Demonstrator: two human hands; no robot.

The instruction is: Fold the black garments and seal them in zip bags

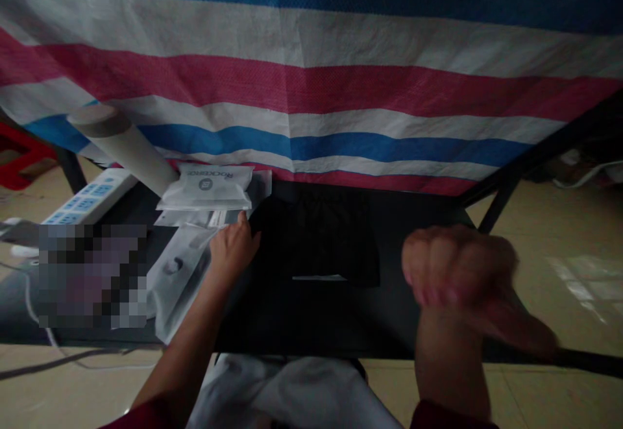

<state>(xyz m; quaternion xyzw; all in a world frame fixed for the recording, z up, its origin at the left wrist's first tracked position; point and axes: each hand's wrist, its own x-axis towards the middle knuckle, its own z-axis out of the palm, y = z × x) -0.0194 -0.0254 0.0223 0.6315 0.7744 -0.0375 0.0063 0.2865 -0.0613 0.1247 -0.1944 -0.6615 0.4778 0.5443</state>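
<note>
My left hand (234, 245) lies over the near edge of several white translucent plastic packets, its index finger and thumb apart. Beside its thumb a flat black sheet or bag (326, 234) rests on the dark table, a thin white strip along its near edge. One packet (207, 185) with printed lettering tops the pile; another packet (175, 280) lies under my left wrist. Raised over the table's right side, my right hand (460, 270) is blurred, with fingers curled and thumb pointing down to the right. Whatever it may hold is hidden.
A pale bottle or tumbler (126, 147) leans behind the packets. To its left is a white power strip (92, 198) with cables (36, 306). A blurred-out patch (92, 276) covers something on the left. A striped tarp (311, 85) hangs behind the dark table (302, 318).
</note>
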